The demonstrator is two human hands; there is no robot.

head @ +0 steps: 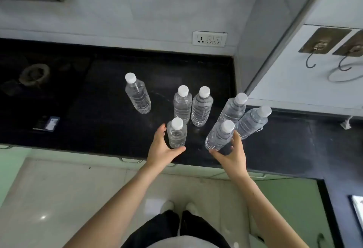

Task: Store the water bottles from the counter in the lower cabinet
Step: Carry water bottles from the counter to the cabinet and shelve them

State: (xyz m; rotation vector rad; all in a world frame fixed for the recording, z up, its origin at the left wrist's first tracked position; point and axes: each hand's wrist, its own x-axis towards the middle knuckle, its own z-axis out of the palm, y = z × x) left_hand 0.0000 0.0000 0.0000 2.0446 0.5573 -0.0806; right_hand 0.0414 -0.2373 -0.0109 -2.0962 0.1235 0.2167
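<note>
Black counter (98, 126): left hand (161, 152) grips the near-left bottle (176, 136), right hand (234, 156) grips the near-right bottle (218, 137).

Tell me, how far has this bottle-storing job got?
Barely started. Done: nothing looks stored; seven bottles are at the black counter. In hand: the left hand wraps the near-left bottle, the right hand the near-right bottle, neither clearly lifted. Left: move those and the five bottles behind into the lower cabinet, whose green doors look closed.

No legible txt anywhere; print on small packet (51, 123) too blurry.
</note>
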